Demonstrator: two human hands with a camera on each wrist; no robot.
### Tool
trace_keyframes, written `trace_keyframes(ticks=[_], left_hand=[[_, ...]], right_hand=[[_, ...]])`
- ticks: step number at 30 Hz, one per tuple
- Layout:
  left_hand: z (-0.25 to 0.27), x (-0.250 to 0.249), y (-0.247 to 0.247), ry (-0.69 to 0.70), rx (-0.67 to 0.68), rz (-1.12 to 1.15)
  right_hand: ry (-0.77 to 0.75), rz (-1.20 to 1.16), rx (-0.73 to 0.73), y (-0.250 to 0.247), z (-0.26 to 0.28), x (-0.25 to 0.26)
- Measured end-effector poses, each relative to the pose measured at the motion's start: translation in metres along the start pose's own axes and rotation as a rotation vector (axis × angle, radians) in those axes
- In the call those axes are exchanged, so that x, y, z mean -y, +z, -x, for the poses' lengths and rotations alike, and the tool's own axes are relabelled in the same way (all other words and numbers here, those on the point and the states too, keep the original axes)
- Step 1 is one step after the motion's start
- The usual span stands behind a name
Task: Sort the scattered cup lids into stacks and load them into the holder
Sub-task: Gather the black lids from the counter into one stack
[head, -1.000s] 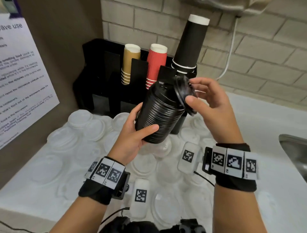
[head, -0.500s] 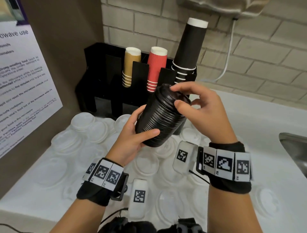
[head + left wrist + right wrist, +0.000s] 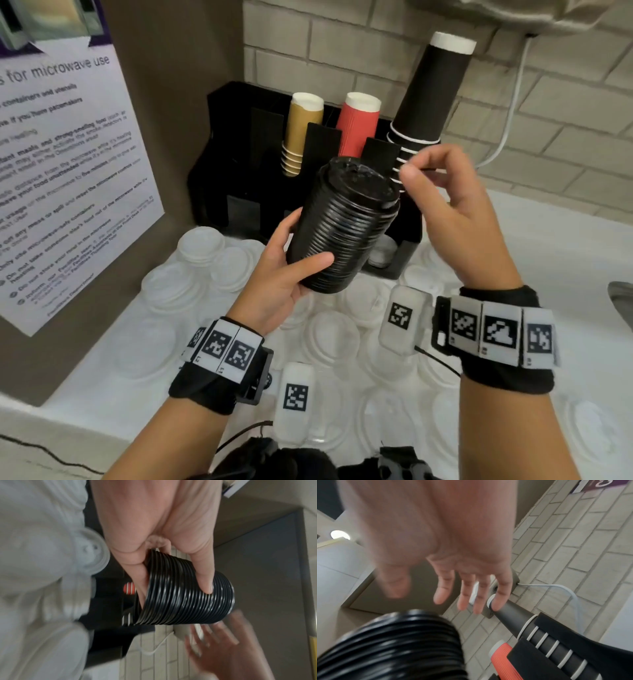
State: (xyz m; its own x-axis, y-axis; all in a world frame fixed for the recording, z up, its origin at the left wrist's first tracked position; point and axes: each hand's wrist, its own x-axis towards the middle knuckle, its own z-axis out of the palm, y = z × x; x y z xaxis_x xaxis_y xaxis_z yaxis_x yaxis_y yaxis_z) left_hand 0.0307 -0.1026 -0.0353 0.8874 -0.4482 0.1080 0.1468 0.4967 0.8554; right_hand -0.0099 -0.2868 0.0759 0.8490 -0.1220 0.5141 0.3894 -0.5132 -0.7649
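My left hand (image 3: 291,263) grips a tall stack of black lids (image 3: 342,229) around its lower half, tilted, above the counter. In the left wrist view the thumb lies across the stack of black lids (image 3: 187,599). My right hand (image 3: 448,209) hovers just right of the stack's top, fingers loosely spread and holding nothing; the right wrist view shows its fingers (image 3: 471,588) straight above the stack of black lids (image 3: 388,646). The black holder (image 3: 236,164) stands behind against the wall. Many clear lids (image 3: 202,246) lie scattered on the white counter.
The holder carries stacks of tan cups (image 3: 301,133), red cups (image 3: 358,130) and tall black cups (image 3: 431,96). A poster (image 3: 65,171) hangs on the left panel. A white cable (image 3: 510,113) runs down the brick wall. A sink edge (image 3: 621,301) shows at right.
My right hand set a black lid onto the top of the stack, pressed it down, then let go and lifted away to the right. The left hand kept holding the stack.
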Motion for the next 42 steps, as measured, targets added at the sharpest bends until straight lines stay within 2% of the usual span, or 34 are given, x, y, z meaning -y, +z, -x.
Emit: trace_keyframes(ticks=[1, 2, 4, 6, 7, 8, 11, 14, 16, 22, 25, 28, 31, 33, 34, 35, 36, 39, 40, 42], left_hand=[[0.001, -0.009, -0.005, 0.012, -0.02, 0.0], [0.001, -0.019, -0.011, 0.03, -0.04, 0.0], [0.002, -0.044, -0.022, 0.074, -0.085, -0.001], [0.004, -0.068, -0.033, 0.118, -0.11, -0.021], [0.005, -0.079, -0.038, 0.136, -0.115, -0.032], [0.006, -0.089, -0.042, 0.151, -0.121, -0.036], [0.009, -0.114, -0.053, 0.184, -0.156, -0.035], [0.013, -0.132, -0.06, 0.196, -0.181, -0.049], [0.015, -0.139, -0.063, 0.195, -0.179, -0.054], [0.026, -0.149, -0.068, 0.21, -0.176, -0.066], [0.032, -0.15, -0.069, 0.22, -0.193, -0.067], [0.035, -0.152, -0.067, 0.233, -0.215, -0.051], [0.034, -0.154, -0.065, 0.251, -0.223, -0.035], [0.033, -0.155, -0.064, 0.255, -0.22, -0.026], [0.033, -0.155, -0.063, 0.256, -0.219, -0.024], [0.033, -0.155, -0.063, 0.257, -0.221, -0.023], [0.034, -0.155, -0.063, 0.259, -0.224, -0.024], [0.034, -0.154, -0.062, 0.263, -0.236, -0.029], [0.034, -0.153, -0.061, 0.264, -0.24, -0.035], [0.034, -0.152, -0.06, 0.263, -0.246, -0.038]], right_hand=[[0.041, 0.055, -0.002, 0.001, -0.005, -0.003], [0.082, 0.172, 0.087, 0.004, -0.01, -0.008], [0.132, 0.406, 0.503, 0.019, -0.016, -0.017], [0.06, 0.545, 0.916, 0.05, -0.014, -0.02], [0.0, 0.569, 1.052, 0.07, -0.012, -0.022], [-0.062, 0.585, 1.131, 0.092, -0.008, -0.021], [-0.331, 0.535, 1.243, 0.16, 0.006, -0.011], [-0.583, 0.563, 1.269, 0.214, 0.016, -0.003], [-0.655, 0.576, 1.296, 0.243, 0.019, 0.001], [-0.659, 0.78, 1.4, 0.293, 0.023, 0.005], [-0.727, 0.925, 1.421, 0.306, 0.032, -0.003], [-0.741, 0.899, 1.428, 0.31, 0.035, -0.017], [-0.656, 0.622, 1.388, 0.297, 0.026, -0.008], [-0.645, 0.313, 1.325, 0.278, 0.011, 0.003], [-0.607, 0.179, 1.301, 0.265, -0.001, 0.007], [-0.544, 0.141, 1.303, 0.251, -0.014, 0.01], [-0.465, 0.22, 1.318, 0.238, -0.027, 0.011], [-0.365, 0.932, 1.286, 0.219, -0.056, 0.005], [-0.337, 1.019, 1.262, 0.221, -0.059, 0.002], [-0.308, 0.869, 1.259, 0.235, -0.059, -0.001]])
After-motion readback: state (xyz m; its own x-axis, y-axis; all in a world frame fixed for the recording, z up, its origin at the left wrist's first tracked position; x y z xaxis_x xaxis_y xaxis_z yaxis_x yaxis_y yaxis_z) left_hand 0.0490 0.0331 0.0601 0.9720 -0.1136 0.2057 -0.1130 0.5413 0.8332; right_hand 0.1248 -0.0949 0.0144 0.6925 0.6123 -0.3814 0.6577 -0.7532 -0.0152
